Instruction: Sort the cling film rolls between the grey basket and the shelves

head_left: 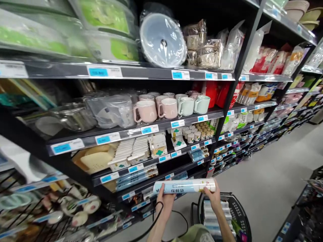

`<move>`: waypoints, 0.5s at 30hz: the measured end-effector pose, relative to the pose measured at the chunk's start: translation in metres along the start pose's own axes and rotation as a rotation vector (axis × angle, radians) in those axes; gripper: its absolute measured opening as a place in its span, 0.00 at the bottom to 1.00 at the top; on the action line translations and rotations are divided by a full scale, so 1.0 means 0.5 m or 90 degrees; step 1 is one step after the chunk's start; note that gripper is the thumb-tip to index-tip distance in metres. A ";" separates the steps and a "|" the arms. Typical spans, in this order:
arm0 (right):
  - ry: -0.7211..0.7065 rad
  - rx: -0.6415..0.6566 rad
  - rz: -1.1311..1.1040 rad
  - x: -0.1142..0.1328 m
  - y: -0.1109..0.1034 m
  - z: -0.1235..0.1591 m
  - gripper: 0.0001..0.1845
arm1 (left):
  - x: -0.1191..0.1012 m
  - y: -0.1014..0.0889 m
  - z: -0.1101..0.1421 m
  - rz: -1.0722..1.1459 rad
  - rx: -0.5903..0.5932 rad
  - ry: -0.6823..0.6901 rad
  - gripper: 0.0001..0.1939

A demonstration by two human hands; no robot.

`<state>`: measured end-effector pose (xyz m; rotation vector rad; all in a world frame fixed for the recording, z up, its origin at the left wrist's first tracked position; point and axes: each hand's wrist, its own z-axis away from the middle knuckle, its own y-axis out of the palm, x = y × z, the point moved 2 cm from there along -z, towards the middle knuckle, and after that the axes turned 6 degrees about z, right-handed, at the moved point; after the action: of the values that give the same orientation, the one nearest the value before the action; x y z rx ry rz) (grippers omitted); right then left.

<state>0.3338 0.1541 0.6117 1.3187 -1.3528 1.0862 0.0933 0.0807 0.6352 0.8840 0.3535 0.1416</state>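
Blue-and-white roll (184, 186) is held roughly level in front of the shelf edge (143, 188), above and beside the basket (246, 215). Left hand (166, 201) pinches near one end, thumb on the near side; right hand (214, 198) grips the other end, thumb and fingers curled. Far-side fingers partly hidden, can't tell fully. Smooth, shiny surface could slip if either pinch loosens. Dark cord (145, 234) near left forearm could snag. Lowered tilted, roll could knock basket rim or packed rolls (218, 215).

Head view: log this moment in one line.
left hand: holding printed roll | right hand: holding same roll | black basket: below, loaded
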 end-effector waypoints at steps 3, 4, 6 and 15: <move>-0.016 0.132 0.083 0.004 -0.085 -0.022 0.29 | 0.067 0.002 -0.010 -0.048 0.088 0.018 0.22; -0.008 0.162 0.100 0.002 -0.107 -0.027 0.28 | 0.089 -0.003 -0.011 -0.066 0.107 0.034 0.24; 0.026 0.187 0.116 -0.003 -0.140 -0.035 0.28 | 0.128 -0.018 -0.009 -0.089 0.111 0.063 0.25; 0.085 0.359 0.099 0.156 -0.219 -0.098 0.29 | 0.179 -0.073 0.049 -0.125 -0.002 0.140 0.18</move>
<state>0.4454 0.1844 0.6964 1.5152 -1.0999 1.7178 0.1848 0.0637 0.5993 0.8269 0.6428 0.0572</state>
